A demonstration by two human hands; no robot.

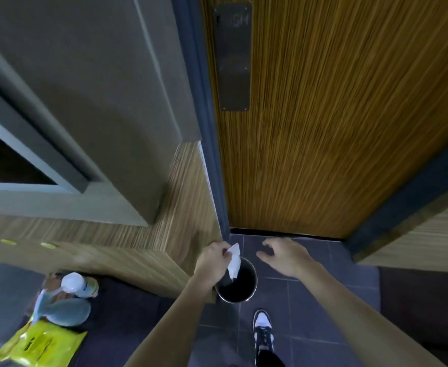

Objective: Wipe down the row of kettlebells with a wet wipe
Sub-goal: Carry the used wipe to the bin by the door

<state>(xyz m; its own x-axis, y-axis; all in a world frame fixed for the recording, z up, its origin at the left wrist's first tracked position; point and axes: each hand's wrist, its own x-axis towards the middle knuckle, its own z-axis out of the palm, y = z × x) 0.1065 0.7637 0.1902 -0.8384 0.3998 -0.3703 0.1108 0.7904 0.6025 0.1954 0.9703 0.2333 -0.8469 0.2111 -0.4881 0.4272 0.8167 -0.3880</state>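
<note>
My left hand (213,258) pinches a crumpled white wet wipe (234,263), which hangs over the open mouth of a small round metal bin (250,292) on the dark tiled floor. To the right of the bin my right hand (283,255) hovers with fingers loosely spread and holds nothing. No kettlebells are in view.
A wooden door (336,115) with a metal push plate (233,56) stands straight ahead. A wood-clad counter corner (185,207) juts in on the left. At lower left lie a yellow packet (40,345), a white-capped bottle (77,284) and a grey bundle. My shoe (263,329) is below the bin.
</note>
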